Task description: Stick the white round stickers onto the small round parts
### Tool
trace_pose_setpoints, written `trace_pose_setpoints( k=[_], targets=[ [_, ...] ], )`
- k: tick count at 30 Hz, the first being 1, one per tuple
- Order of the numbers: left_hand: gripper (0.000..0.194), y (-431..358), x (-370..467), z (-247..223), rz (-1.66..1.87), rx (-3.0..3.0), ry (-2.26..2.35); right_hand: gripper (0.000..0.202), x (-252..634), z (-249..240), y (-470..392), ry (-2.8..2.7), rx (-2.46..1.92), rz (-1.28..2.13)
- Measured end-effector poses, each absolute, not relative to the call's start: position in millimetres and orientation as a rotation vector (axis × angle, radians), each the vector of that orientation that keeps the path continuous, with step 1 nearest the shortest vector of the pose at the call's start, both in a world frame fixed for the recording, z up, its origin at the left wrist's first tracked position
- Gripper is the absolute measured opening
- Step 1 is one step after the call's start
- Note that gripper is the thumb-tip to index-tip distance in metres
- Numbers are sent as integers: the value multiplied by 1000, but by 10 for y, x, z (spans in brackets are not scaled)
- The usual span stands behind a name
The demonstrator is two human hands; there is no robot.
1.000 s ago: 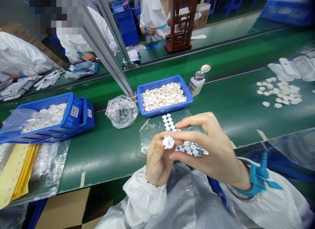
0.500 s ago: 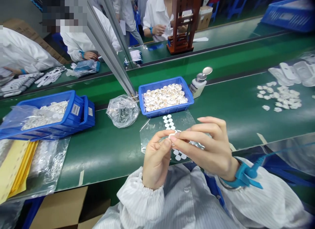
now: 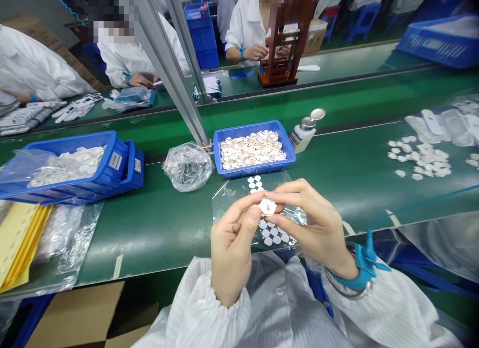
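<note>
Between the fingertips of both hands is a small round white disc-shaped part [image 3: 268,207] with a dark mark at its middle. My left hand [image 3: 235,243] pinches its left edge with thumb and forefinger. My right hand [image 3: 314,228], a blue strap around its wrist, grips the disc from the right side. Beneath the hands, a clear plastic sheet [image 3: 224,198] lies on the green bench and bears rows of round white stickers [image 3: 275,232]. Just beyond stands a blue tray [image 3: 254,172] full of similar small round white parts [image 3: 250,147].
A white bottle with a metal lid [image 3: 304,134] stands right of the tray. Left of it lie a crumpled clear bag [image 3: 188,167] and stacked blue bins [image 3: 75,186]. Small white pieces [image 3: 422,158] are spread at the right. A metal post [image 3: 168,74] rises behind; co-workers sit across.
The disc has turned so its flat face with the dark mark shows. My right hand's fingers have drawn in, and its raised fingers have lowered. The view has shifted slightly.
</note>
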State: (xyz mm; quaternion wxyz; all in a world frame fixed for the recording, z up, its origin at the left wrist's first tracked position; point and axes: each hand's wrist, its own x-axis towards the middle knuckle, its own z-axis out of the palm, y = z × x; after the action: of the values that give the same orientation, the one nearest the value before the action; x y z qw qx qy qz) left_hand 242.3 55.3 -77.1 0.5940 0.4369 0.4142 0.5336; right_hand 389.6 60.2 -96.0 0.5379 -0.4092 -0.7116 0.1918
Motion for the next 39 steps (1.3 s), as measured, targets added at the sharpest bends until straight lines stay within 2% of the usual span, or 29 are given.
trace_pose_setpoints(
  k=[10,21,25,28,33,36,39],
  targets=[
    [25,503,2385,-781,1252,1099,986,37,3873,-932,615,-1674,-911,426],
    [20,494,2420,-761,1257,1065,935,34,3881,-909,624,-1697,-886,398],
    [24,485,2428,-771,1220,1112,957,34,3913,-911,601,-1637,-858,717],
    [34,456,2428,-811,1265,1260,1009,32,3942,-906,591,-1493,-865,1016],
    [50,425,2420,-892,1296,1577,1069,4,3932,-833,604,-1491,-850,1043],
    [54,476,2405,-912,1142,1657,1122,5,3920,-876,626,-1498,-919,984],
    [53,583,2389,-954,794,1713,1186,14,4099,-1143,740,-1428,-1253,919]
  ],
)
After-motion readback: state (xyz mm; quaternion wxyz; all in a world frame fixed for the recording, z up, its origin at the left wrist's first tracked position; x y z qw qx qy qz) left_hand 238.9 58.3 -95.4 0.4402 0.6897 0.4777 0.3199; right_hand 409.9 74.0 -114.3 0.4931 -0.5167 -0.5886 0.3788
